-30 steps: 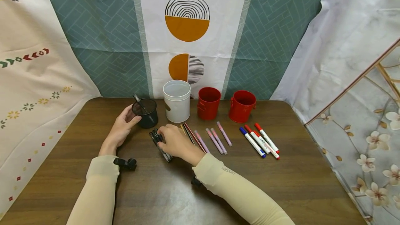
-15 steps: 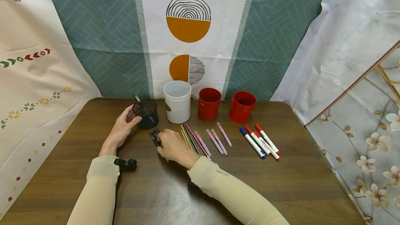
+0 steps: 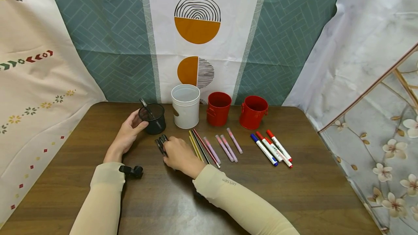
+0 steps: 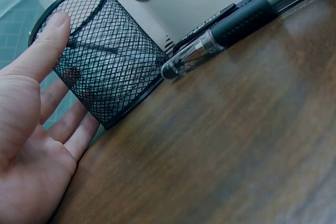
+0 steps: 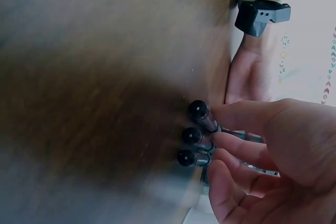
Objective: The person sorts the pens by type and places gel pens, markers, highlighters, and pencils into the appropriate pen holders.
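Observation:
On the left of the table stands a black mesh pen cup [image 3: 155,124] with one pen [image 3: 147,108] leaning inside it. My left hand [image 3: 128,133] holds this cup, thumb at the near side of its rim and fingers behind its wall, as the left wrist view shows. Just to the right, my right hand [image 3: 181,155] pinches a small bunch of black gel pens [image 3: 160,143] lying on the tabletop. Three black pen ends [image 5: 192,136] stick out past the fingers in the right wrist view. The palm hides the middle of the pens in the head view.
A white bucket [image 3: 186,113] and two red buckets [image 3: 218,113] stand along the back. In front lie pencils [image 3: 205,148], several pink-purple pens [image 3: 225,148] and several whiteboard markers [image 3: 272,148] with red or blue caps. Fabric [image 3: 114,64] hangs behind the table.
My right hand has shifted slightly down and left over the black pens and closed in around them. The left hand and the mesh cup stay in place.

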